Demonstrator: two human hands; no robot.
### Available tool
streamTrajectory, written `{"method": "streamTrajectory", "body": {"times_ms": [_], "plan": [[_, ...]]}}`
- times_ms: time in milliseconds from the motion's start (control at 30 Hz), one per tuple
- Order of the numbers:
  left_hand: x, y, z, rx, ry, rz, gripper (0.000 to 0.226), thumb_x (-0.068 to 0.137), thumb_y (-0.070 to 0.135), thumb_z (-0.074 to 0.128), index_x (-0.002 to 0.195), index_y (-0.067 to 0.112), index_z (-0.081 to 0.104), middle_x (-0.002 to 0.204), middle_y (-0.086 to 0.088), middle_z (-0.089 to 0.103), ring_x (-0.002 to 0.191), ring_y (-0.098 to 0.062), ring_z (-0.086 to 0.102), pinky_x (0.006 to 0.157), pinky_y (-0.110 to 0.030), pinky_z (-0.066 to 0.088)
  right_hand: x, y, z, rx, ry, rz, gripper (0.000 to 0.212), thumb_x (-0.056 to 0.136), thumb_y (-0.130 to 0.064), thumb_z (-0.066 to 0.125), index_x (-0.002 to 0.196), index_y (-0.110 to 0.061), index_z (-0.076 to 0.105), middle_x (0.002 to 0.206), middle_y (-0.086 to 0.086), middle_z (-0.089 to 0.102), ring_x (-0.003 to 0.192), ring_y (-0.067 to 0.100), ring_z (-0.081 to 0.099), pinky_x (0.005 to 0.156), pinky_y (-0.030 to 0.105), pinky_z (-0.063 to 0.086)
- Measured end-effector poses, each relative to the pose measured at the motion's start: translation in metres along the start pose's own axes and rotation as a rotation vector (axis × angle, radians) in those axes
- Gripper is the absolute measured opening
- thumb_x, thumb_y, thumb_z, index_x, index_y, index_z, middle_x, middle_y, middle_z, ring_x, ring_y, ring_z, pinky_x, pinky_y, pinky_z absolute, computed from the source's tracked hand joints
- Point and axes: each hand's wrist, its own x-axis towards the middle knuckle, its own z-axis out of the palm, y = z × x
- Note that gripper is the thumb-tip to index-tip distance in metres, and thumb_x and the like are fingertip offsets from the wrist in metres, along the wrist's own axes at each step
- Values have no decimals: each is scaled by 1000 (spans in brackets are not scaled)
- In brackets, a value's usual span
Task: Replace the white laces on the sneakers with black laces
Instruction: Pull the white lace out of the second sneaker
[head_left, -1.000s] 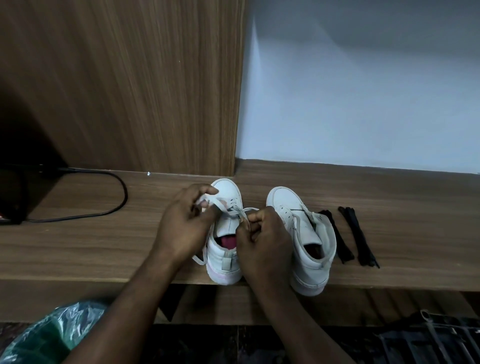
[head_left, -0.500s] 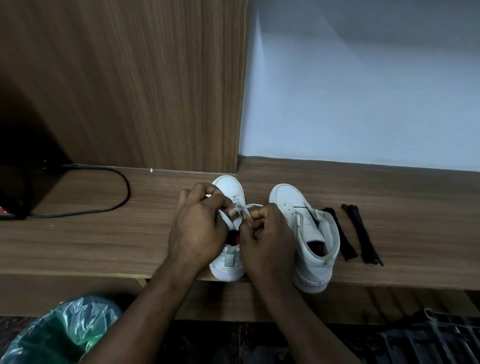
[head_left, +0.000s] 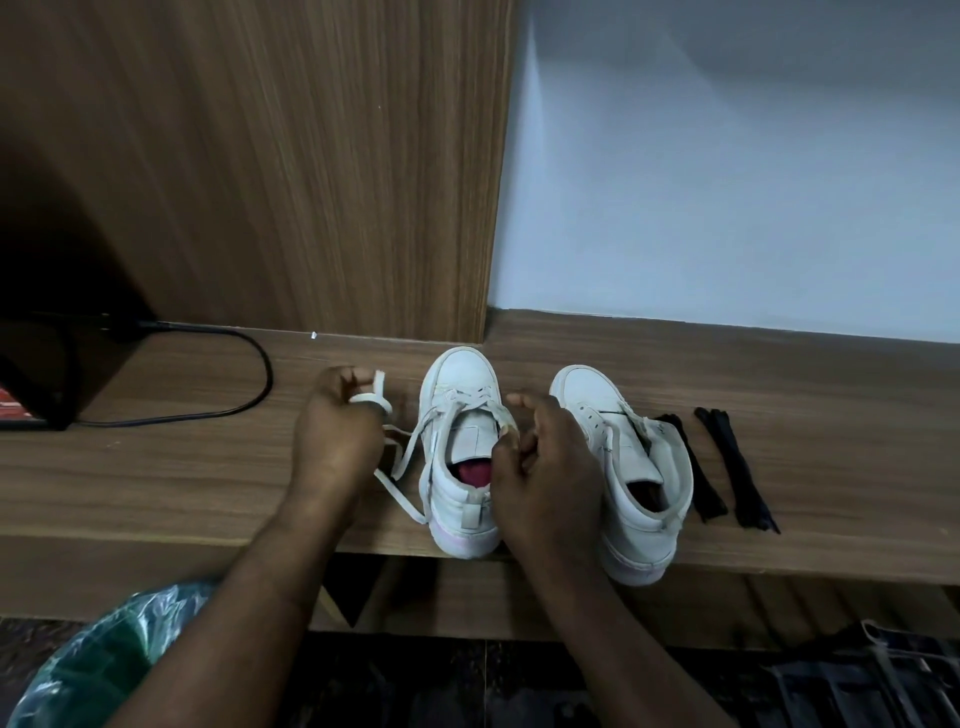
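Two white high-top sneakers stand side by side on a wooden shelf (head_left: 156, 467), toes away from me. The left sneaker (head_left: 460, 457) has its white lace (head_left: 402, 462) loosened, with one end trailing off its left side. My left hand (head_left: 337, 441) is left of that shoe and holds the lace, which loops round a finger. My right hand (head_left: 545, 467) grips the right rim of the left sneaker's collar. The right sneaker (head_left: 618, 467) stands untouched beside it. Two bundled black laces (head_left: 732, 462) lie on the shelf to the right of the shoes.
A black cable (head_left: 249, 384) curves across the shelf at the left from a dark device (head_left: 31, 374). A wooden panel and a pale wall stand behind. A green plastic bag (head_left: 98, 660) sits below at the left, a dark rack (head_left: 857, 680) at the lower right.
My left hand has pulled away to the left from the shoe's tongue, drawing the white lace out with it. My right hand stayed at the left sneaker's collar.
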Motion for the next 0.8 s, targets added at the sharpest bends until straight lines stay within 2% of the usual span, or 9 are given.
{"method": "streamTrajectory", "body": {"times_ms": [100, 167, 233, 300, 400, 533, 600, 667, 800], "plan": [[-2, 5, -5, 186, 72, 115, 53, 68, 14, 55, 116, 35, 62, 114, 4, 68, 103, -25, 66, 92, -48, 57, -1, -1, 0, -15, -30, -21, 36, 89, -12, 65, 121, -27, 68, 102, -6, 63, 83, 5, 56, 74, 18, 39], [-6, 7, -6, 250, 85, 217, 55, 67, 12, 53, 115, 36, 63, 121, 4, 63, 107, -24, 63, 94, -48, 55, -1, 0, -1, -14, -36, -23, 36, 88, -11, 66, 120, -26, 68, 101, -5, 62, 82, 4, 54, 73, 16, 39], [-12, 10, -2, 246, 5, 326, 40, 76, 12, 57, 108, 35, 66, 105, 9, 67, 95, -18, 66, 86, -45, 57, 0, 0, -2, -11, -26, -27, 34, 86, -9, 67, 117, -23, 69, 98, -5, 61, 80, 1, 50, 72, 9, 35], [-21, 13, 5, 259, -149, 380, 20, 82, 34, 64, 102, 37, 66, 83, 10, 69, 74, -9, 67, 70, -36, 56, 2, 0, -2, 1, -20, -18, 29, 86, -9, 68, 113, -21, 69, 98, -5, 63, 81, 1, 51, 73, 13, 38], [-28, 11, 12, 448, -227, 470, 34, 79, 64, 68, 100, 38, 61, 74, 10, 65, 70, -4, 63, 64, -31, 50, 4, -3, 0, 48, -30, 43, 24, 88, -12, 67, 111, -18, 66, 100, -4, 66, 87, 10, 61, 77, 28, 49], [-26, 4, 6, 615, -191, 474, 31, 83, 59, 71, 99, 37, 57, 72, 13, 67, 72, -4, 63, 68, -36, 52, 3, -5, 2, 30, -9, 47, 32, 84, -9, 67, 114, -18, 64, 94, 0, 61, 79, 11, 56, 72, 24, 42], [-27, 3, 5, 601, -159, 490, 24, 84, 51, 72, 97, 36, 58, 72, 15, 66, 69, -3, 63, 68, -38, 54, 1, -8, 3, -11, 14, 0, 37, 82, -6, 65, 116, -20, 66, 98, -1, 57, 83, 13, 57, 71, 21, 39], [-29, 3, 8, 563, -93, 516, 25, 83, 42, 73, 99, 36, 55, 75, 16, 66, 70, -3, 64, 69, -38, 55, 1, -13, 2, -44, 11, -59, 45, 80, -6, 60, 121, -24, 65, 111, -5, 57, 94, 13, 62, 72, 23, 44], [-34, 2, 17, 534, 35, 554, 24, 87, 42, 74, 95, 34, 53, 76, 16, 64, 69, -4, 62, 64, -34, 52, 6, -20, -2, -86, -200, -179, 69, 76, -7, 49, 141, -28, 53, 133, -9, 63, 116, 18, 62, 91, 34, 53]]}}
